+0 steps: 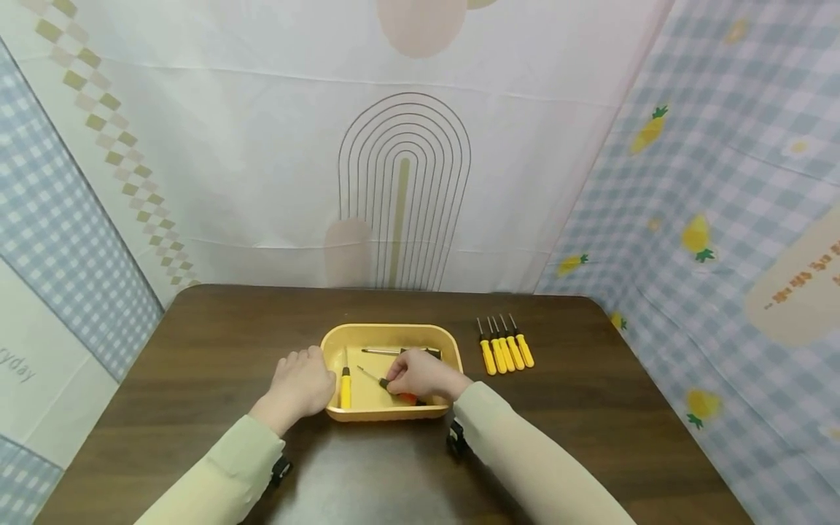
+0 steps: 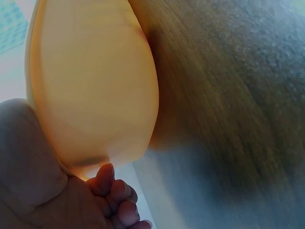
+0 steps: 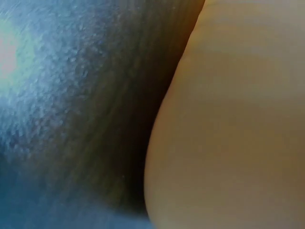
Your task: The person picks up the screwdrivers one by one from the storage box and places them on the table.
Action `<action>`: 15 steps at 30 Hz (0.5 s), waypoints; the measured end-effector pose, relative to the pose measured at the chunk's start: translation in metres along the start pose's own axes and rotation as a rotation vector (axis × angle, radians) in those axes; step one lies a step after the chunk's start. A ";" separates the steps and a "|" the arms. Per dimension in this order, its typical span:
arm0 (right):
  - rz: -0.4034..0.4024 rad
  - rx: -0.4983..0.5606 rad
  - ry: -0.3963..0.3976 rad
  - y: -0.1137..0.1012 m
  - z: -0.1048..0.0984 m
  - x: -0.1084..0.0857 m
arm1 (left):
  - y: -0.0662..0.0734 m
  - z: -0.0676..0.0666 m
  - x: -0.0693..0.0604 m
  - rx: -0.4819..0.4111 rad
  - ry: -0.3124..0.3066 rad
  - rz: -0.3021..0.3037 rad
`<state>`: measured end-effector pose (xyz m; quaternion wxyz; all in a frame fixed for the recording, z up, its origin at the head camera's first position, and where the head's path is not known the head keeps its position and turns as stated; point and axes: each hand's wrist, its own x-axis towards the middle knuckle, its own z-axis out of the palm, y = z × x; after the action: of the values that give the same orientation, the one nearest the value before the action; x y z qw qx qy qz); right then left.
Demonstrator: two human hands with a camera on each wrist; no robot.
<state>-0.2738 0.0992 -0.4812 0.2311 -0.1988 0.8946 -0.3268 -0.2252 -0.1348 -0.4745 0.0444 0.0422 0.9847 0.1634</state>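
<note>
A yellow plastic box (image 1: 392,415) stands on the table. My left hand (image 1: 303,380) grips its left end; in the left wrist view the thumb lies at the rim and the fingers (image 2: 127,212) curl below the wall. Inside the box, my right hand (image 1: 423,373) pinches a screwdriver with a black and red handle (image 1: 408,398), partly hidden by the fingers. A yellow-handled screwdriver (image 1: 345,390) lies along the box's left side. Another screwdriver with a dark handle (image 1: 433,353) lies near the back wall, partly covered by my hand. The right wrist view shows only the box's outer wall (image 3: 228,119).
Several yellow-handled screwdrivers (image 1: 505,354) lie side by side on the dark wooden table (image 1: 216,343), right of the box. Patterned cloth (image 1: 282,168) hangs behind the table and along both sides.
</note>
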 end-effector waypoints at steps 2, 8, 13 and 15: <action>-0.006 -0.008 -0.003 0.002 -0.001 0.000 | 0.002 0.001 0.001 -0.001 0.001 -0.002; -0.003 -0.016 0.022 0.007 -0.003 -0.001 | 0.004 0.003 0.004 0.007 0.006 -0.001; -0.021 0.001 0.028 0.007 -0.004 -0.001 | 0.004 0.002 0.002 -0.001 -0.004 -0.013; -0.035 0.026 0.028 0.008 -0.004 -0.001 | 0.004 0.001 0.001 -0.002 -0.007 -0.019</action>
<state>-0.2768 0.1069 -0.4835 0.2154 -0.2069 0.8899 -0.3449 -0.2259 -0.1309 -0.4742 0.0494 0.0334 0.9847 0.1638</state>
